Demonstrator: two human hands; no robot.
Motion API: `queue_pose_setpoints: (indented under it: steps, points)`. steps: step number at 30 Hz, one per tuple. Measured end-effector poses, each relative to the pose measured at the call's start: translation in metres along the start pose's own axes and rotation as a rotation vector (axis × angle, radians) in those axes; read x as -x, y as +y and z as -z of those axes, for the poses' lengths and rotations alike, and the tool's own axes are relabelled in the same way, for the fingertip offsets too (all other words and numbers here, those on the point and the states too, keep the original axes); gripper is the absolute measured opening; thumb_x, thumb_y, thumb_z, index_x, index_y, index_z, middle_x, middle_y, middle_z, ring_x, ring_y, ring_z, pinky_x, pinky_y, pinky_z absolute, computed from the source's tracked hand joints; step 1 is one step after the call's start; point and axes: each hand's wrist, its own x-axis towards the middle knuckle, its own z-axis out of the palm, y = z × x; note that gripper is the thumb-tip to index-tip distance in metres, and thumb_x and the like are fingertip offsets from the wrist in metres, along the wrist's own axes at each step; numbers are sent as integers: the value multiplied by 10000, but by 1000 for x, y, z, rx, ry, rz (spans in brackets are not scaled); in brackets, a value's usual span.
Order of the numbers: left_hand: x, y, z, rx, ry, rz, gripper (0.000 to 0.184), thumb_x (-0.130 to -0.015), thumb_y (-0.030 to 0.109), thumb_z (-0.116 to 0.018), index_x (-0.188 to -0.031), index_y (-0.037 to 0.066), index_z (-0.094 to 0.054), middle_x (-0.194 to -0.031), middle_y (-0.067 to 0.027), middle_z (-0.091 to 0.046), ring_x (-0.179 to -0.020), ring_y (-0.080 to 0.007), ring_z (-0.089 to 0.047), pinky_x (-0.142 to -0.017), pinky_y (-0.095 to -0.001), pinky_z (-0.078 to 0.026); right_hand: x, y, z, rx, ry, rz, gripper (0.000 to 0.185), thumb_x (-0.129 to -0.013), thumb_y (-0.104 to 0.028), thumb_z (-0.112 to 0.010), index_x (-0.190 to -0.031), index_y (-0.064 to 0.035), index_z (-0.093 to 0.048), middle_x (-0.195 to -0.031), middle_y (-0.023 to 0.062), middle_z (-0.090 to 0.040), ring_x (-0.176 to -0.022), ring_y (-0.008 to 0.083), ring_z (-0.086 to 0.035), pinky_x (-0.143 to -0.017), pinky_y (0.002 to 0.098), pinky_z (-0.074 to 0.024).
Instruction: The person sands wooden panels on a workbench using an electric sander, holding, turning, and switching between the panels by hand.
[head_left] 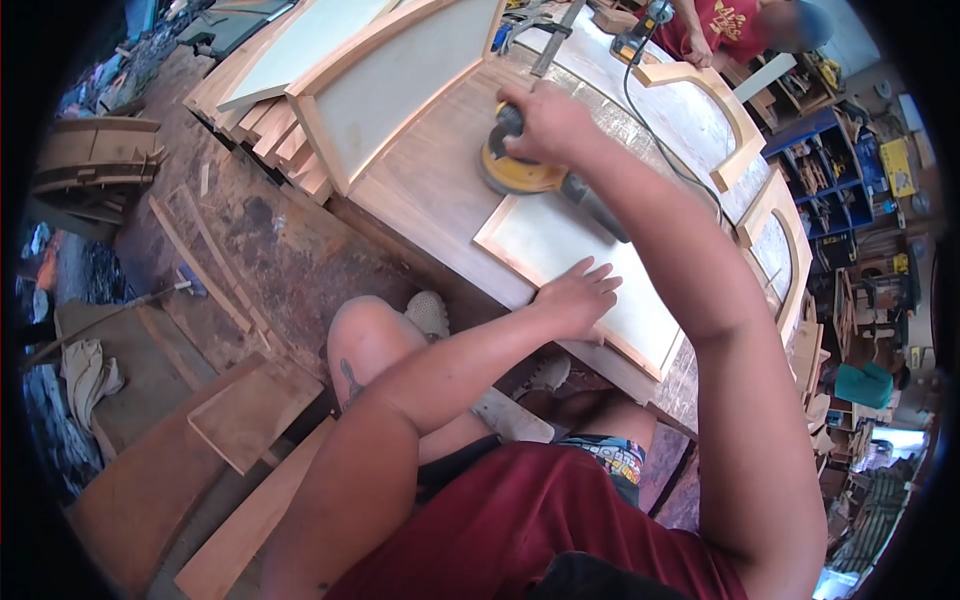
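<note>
My right hand [553,122] is wrapped round a yellow and black electric sander [520,174]. The sander sits over the upper end of a framed panel [640,308], which has a whitish face and a light wood border. My left hand [580,298] lies near the panel's close edge with its fingers spread on the surface. Under the panel is the brown wooden worktop [420,160]. The sander's underside is hidden.
Larger framed panels [400,85] lean at the upper left. Across the bench are curved wooden frames [735,110], a power cord [665,150] and another person's hand [699,50] near a yellow power tool [632,42]. Wood strips [205,265] lie on the floor.
</note>
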Motion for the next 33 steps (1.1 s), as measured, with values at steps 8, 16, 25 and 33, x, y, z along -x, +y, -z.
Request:
queue_pose_setpoints:
  steps: [8,16,25,33]
  points:
    - [0,10,6,-12,-77,46,709,-826,507,-772,-1340,42,-622,-1589,-120,-435,-1526,-291,-307,-1267,-489,-181,30,-43,1,-69,-35,129,615,-789,-358,-777,-1360,-253,-573,-1254,201,-619,-1128,367,-659,-913,469,-570]
    - [3,6,0,-4,19,10,566,-816,449,-788,-1182,28,-689,-1583,-151,-442,-1527,-293,-316,-1267,-491,-195,-20,52,-4,18,-50,-175,729,-783,-382,-762,-1464,-320,-511,-1342,178,-588,-1188,346,-644,-968,438,-558]
    - [2,6,7,-22,-14,4,489,-816,437,-791,-1104,52,-705,-1580,-150,-445,-1529,-295,-312,-1271,-497,-183,-31,83,-6,27,-65,-282,744,-771,-414,-764,-1464,-331,-507,-1341,171,-588,-1184,357,-648,-983,437,-550]
    - [0,5,-4,8,44,-10,417,-800,417,-806,-989,64,-687,-1567,-163,-454,-1529,-309,-309,-1270,-507,-177,23,10,-7,-41,46,37,588,-766,-348,-761,-1323,-266,-593,-1134,192,-635,-1057,375,-668,-893,470,-560]
